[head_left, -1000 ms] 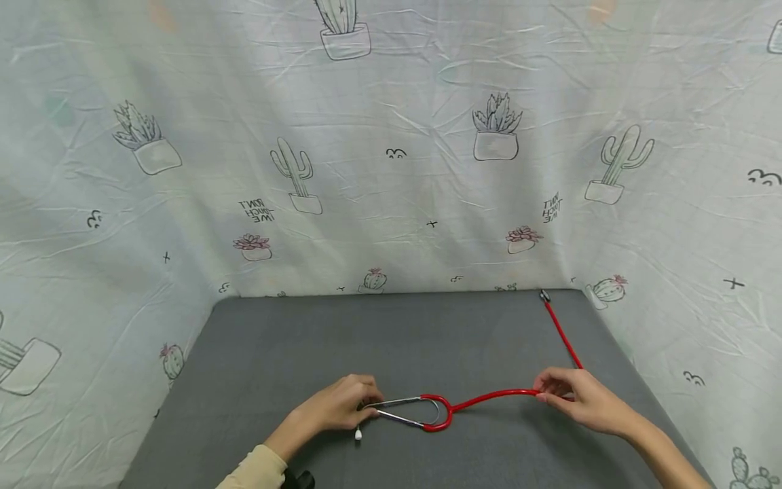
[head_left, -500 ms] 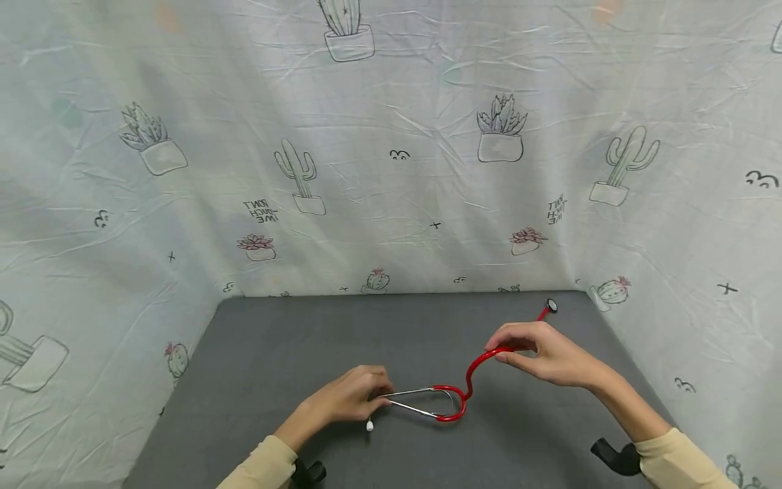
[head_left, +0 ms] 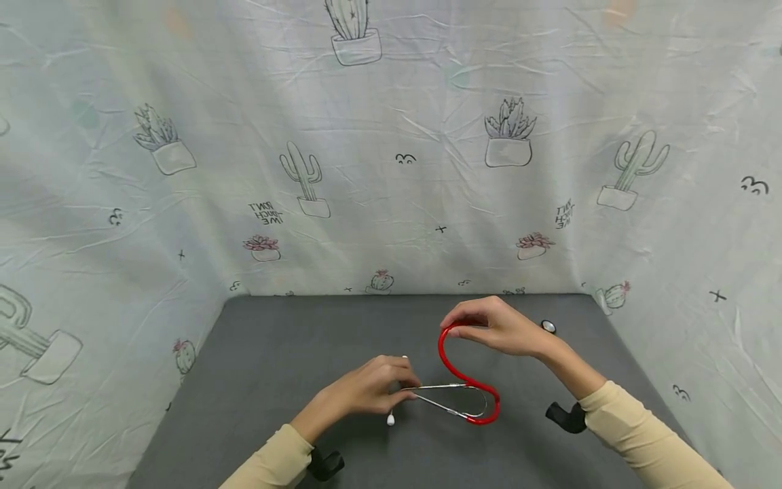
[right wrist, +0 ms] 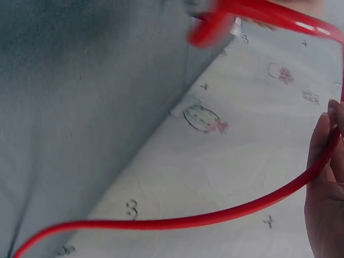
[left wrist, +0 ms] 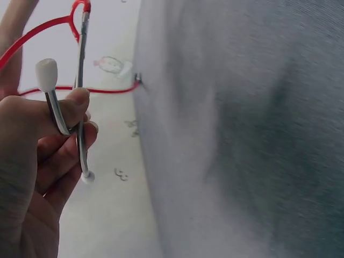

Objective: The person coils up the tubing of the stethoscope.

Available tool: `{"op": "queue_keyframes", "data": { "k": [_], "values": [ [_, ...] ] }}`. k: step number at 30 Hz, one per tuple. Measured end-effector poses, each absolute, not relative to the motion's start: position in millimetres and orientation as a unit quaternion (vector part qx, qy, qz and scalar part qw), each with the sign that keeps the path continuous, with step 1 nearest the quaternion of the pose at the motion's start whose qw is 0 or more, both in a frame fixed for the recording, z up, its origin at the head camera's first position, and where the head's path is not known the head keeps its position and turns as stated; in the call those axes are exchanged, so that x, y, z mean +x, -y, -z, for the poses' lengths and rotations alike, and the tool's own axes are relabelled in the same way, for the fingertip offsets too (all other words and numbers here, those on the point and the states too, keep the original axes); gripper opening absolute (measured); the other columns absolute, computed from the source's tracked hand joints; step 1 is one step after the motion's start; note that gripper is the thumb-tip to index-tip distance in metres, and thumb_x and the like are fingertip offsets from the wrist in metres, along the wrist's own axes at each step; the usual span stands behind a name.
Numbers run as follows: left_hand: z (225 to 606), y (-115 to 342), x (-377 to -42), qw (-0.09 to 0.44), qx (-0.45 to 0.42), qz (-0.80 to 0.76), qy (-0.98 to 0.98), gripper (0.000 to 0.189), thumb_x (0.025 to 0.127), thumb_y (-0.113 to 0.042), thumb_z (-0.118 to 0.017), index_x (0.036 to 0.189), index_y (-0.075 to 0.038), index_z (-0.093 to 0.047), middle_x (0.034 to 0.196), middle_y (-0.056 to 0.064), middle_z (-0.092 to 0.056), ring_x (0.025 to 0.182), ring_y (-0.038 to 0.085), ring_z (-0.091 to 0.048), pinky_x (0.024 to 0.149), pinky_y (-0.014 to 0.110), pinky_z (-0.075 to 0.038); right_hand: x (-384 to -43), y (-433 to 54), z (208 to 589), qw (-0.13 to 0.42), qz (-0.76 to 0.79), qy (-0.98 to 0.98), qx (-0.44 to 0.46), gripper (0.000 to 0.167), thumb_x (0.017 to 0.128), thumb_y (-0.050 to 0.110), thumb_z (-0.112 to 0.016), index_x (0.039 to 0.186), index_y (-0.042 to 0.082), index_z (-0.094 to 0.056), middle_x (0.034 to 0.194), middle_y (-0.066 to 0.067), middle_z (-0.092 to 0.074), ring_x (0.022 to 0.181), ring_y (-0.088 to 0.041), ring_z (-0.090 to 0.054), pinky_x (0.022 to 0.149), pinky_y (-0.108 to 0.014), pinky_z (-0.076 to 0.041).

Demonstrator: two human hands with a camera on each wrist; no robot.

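A stethoscope with red tubing [head_left: 495, 402] and metal ear tubes is held between both hands above the grey table. My left hand [head_left: 380, 386] pinches the crossed metal ear tubes [left wrist: 80, 59] near their white eartips [left wrist: 47, 74]. The red tubing bends in an S from the fork up to my right hand [head_left: 497, 327], which pinches it between thumb and fingers. In the right wrist view, a length of tubing [right wrist: 161, 223] trails away from that hand [right wrist: 329, 177]. The round chest piece [head_left: 548, 327] lies toward the back right of the table, beyond the right wrist.
The grey table [head_left: 293, 333] is bordered at the back and sides by a pale curtain [head_left: 391, 183] printed with cacti. Black curved pieces [head_left: 568, 417] sit at both wrists, below the cream sleeves.
My right hand has moved left and up with the tubing, curling it toward the left hand. The chest piece has been drawn nearer. My left hand has shifted slightly right and up.
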State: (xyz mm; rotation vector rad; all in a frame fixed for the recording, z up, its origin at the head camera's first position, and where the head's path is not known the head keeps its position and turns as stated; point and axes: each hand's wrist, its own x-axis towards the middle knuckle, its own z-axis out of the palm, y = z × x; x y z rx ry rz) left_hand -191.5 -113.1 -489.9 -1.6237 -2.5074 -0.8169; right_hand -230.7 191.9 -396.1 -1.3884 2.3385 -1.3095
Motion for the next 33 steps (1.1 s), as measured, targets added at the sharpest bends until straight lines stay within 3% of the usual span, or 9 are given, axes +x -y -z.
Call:
{"op": "queue_keyframes", "data": {
  "k": [8, 15, 20, 24, 29, 33],
  "values": [
    [475, 102, -190, 0.064, -0.544, 0.265, 0.793, 0.012, 0.095, -0.011, -0.084, 0.108, -0.01, -0.083, 0.1, 0.002, -0.076, 0.087, 0.005, -0.071, 0.08, 0.009, -0.055, -242, -175, 424, 0.093, 0.478, -0.773, -0.407, 0.016, 0.103, 0.009, -0.074, 0.118, 0.01, -0.078, 0.11, -0.009, -0.08, 0.093, -0.008, -0.077, 0.087, -0.033, -0.066],
    [464, 101, -189, 0.104, -0.546, 0.243, 0.795, 0.014, 0.093, -0.013, -0.087, 0.107, -0.01, -0.084, 0.1, 0.0, -0.075, 0.086, 0.006, -0.071, 0.082, 0.008, -0.054, -244, -169, 457, 0.083, 0.488, -0.783, -0.377, 0.013, 0.101, 0.009, -0.076, 0.114, 0.012, -0.079, 0.105, -0.016, -0.08, 0.086, -0.007, -0.075, 0.082, -0.026, -0.065],
    [460, 103, -189, 0.126, -0.544, 0.241, 0.794, 0.015, 0.092, -0.013, -0.088, 0.106, -0.01, -0.085, 0.102, -0.001, -0.075, 0.086, 0.007, -0.071, 0.082, 0.008, -0.054, -240, -162, 473, 0.062, 0.491, -0.789, -0.364, 0.01, 0.102, 0.014, -0.076, 0.111, 0.012, -0.08, 0.099, -0.011, -0.08, 0.077, -0.022, -0.074, 0.072, -0.025, -0.062],
    [460, 104, -189, 0.133, -0.547, 0.242, 0.79, 0.015, 0.092, -0.011, -0.088, 0.106, -0.01, -0.084, 0.101, 0.0, -0.075, 0.085, 0.007, -0.07, 0.082, 0.008, -0.054, -237, -160, 484, 0.054, 0.511, -0.781, -0.354, 0.009, 0.102, 0.01, -0.076, 0.11, 0.008, -0.081, 0.096, -0.012, -0.08, 0.075, -0.023, -0.073, 0.07, -0.023, -0.06],
    [458, 106, -190, 0.127, -0.536, 0.275, 0.788, 0.015, 0.092, -0.011, -0.087, 0.106, -0.007, -0.084, 0.101, 0.003, -0.077, 0.085, 0.009, -0.071, 0.082, 0.01, -0.056, -233, -157, 498, 0.085, 0.549, -0.764, -0.329, 0.013, 0.1, 0.007, -0.077, 0.111, 0.001, -0.08, 0.097, -0.019, -0.08, 0.076, -0.02, -0.075, 0.073, -0.023, -0.063],
    [455, 108, -190, 0.139, -0.528, 0.275, 0.792, 0.016, 0.091, -0.011, -0.089, 0.105, -0.007, -0.084, 0.101, 0.003, -0.077, 0.084, 0.01, -0.071, 0.08, 0.014, -0.058, -226, -152, 506, 0.098, 0.559, -0.755, -0.327, 0.016, 0.1, 0.005, -0.074, 0.112, -0.005, -0.078, 0.096, -0.026, -0.078, 0.071, -0.023, -0.069, 0.066, -0.024, -0.06]
  ]
}}
